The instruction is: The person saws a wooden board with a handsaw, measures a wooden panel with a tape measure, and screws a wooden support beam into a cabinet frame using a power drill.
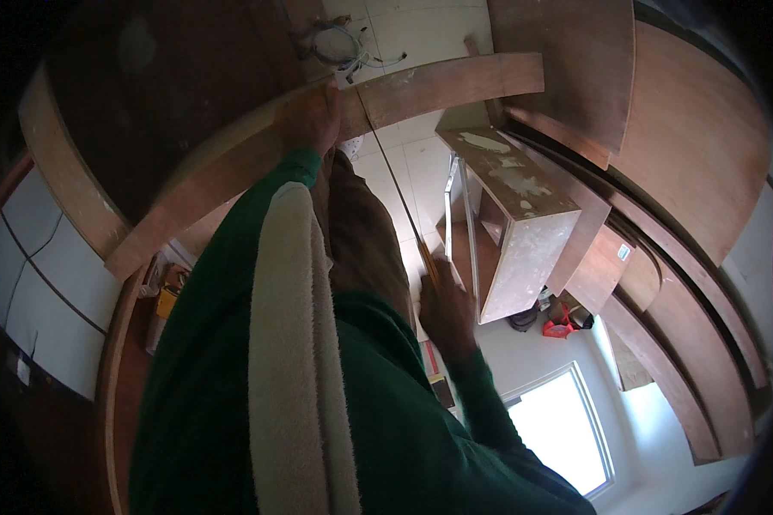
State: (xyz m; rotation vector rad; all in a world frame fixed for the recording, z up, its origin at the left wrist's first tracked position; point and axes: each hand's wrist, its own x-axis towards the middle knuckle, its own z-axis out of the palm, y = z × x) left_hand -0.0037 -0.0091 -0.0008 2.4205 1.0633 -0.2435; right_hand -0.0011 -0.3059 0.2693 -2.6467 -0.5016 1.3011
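A long wooden board runs slantwise across the view, from the lower left to the upper right. My left hand grips it near its middle, fingers closed over the edge. Just right of that hand, a handsaw, seen nearly edge-on as a thin dark line, crosses the board. My right hand is closed round the saw's yellowish handle end, low and nearer my body. The teeth and any cut are too fine to make out. My leg in brown trousers is below the board, beside the blade.
A paint-stained wooden box frame stands right of the saw. Large wooden panels lean beyond it. Cables lie on the tiled floor ahead. A red bag sits near the bright window. A pale towel hangs over my shoulder.
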